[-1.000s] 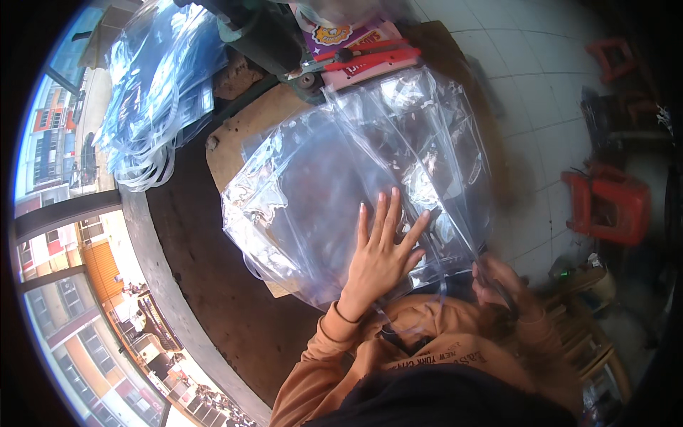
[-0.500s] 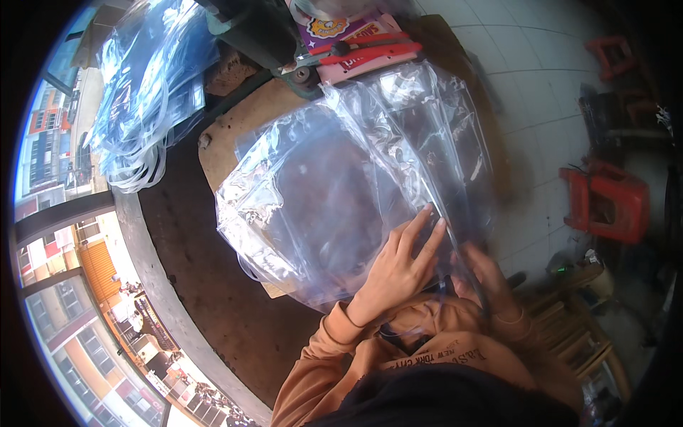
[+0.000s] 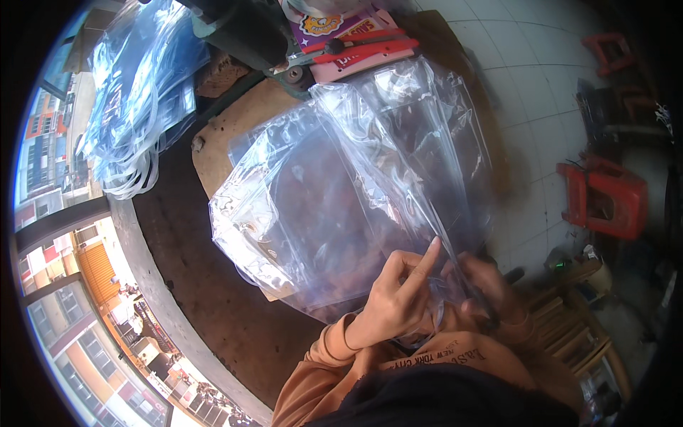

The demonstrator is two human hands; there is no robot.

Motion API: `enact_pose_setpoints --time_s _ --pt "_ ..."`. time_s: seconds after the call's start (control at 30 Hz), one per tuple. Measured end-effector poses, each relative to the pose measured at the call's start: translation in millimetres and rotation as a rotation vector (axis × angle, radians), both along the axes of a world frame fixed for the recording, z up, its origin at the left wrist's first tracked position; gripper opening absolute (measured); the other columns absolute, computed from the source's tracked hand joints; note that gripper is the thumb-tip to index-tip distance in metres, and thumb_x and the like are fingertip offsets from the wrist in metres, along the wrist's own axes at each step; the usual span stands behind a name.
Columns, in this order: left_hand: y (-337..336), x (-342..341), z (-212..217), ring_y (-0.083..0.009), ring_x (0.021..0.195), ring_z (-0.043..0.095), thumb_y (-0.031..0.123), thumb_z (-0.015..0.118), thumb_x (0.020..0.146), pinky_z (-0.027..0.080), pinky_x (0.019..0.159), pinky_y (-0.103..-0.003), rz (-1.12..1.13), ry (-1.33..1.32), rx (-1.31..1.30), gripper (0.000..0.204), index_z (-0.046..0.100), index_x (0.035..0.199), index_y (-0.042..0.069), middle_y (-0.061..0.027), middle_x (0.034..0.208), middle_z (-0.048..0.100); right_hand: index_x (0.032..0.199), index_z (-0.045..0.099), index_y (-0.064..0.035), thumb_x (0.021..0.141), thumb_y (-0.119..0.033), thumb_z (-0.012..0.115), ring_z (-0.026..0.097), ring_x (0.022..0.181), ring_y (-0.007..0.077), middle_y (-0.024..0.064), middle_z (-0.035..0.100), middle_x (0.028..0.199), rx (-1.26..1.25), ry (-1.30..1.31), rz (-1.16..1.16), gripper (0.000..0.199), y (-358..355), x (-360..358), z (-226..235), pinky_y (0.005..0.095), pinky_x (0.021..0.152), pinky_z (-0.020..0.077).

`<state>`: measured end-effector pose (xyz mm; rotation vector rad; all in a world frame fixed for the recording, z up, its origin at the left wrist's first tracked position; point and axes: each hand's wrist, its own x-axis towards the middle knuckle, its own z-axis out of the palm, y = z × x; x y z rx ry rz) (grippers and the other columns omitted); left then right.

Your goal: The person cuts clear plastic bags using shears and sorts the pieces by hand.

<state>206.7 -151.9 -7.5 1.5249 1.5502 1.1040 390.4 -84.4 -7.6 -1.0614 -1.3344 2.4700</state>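
A large, crumpled clear plastic bag (image 3: 324, 192) lies in layers over the work table, glossy with creases. My left hand (image 3: 400, 288) rests at its near edge, the index finger stretched along a raised fold and the other fingers bent in on the plastic, their tips hidden. To its right my right hand (image 3: 487, 281), somewhat blurred, is closed round the same folded edge from the far side. The narrow fold (image 3: 440, 224) runs between both hands, down toward my body. Some plastic bunches up under my hands, against my orange sleeve.
Red-handled pliers (image 3: 356, 47) lie on a pink and purple package (image 3: 388, 60) beyond the plastic. A dark machine (image 3: 245, 32) stands at the back. Clear plastic bags with looped straps (image 3: 139, 107) are heaped at the far left. Red stools (image 3: 608, 199) stand on the tiled floor.
My left hand has drawn back a little toward me; its fingers have gone from outstretched to mostly bent. My right hand still holds the edge, and the plastic has shifted slightly left.
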Motion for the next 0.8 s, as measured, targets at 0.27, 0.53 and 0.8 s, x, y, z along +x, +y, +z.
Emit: enact_pose_setpoints --time_s 0.27,0.53,0.8 --pt "0.7 1.2 14.0 -0.0144 0.062 0.048 -0.016 0.053 0.061 0.041 0.054 -0.022 -0.040 0.011 0.004 0.062 0.048 0.122 -0.005 -0.0096 0.080 0.043 0.102 0.044 -0.0009 0.067 -0.041 0.076 0.037 0.073 0.0055 -0.0009 0.040 0.082 0.079 0.095 -0.129 0.062 -5.7 -14.7 3.6 0.0191 0.063 0.0327" --pt "-0.7 0.5 19.6 -0.0163 0.063 0.046 -0.014 0.052 0.059 0.043 0.058 -0.027 -0.102 0.051 -0.013 0.067 0.043 0.125 -0.009 -0.0122 0.088 0.045 0.099 0.044 -0.0013 0.065 -0.040 0.078 0.036 0.070 0.0048 -0.0011 0.041 0.081 0.110 0.090 -0.143 0.062 -9.0 -10.8 -1.6 0.0194 0.059 0.0306" --pt "0.6 -1.4 20.6 -0.0165 0.065 0.046 -0.013 0.053 0.059 0.043 0.060 -0.028 -0.120 0.103 -0.048 0.067 0.042 0.125 -0.009 -0.0119 0.087 0.043 0.097 0.046 -0.0002 0.063 -0.045 0.078 0.037 0.066 0.0048 -0.0006 0.042 0.075 0.326 -0.003 -0.114 0.064 -7.1 -9.7 -0.6 0.0205 0.055 0.0304"
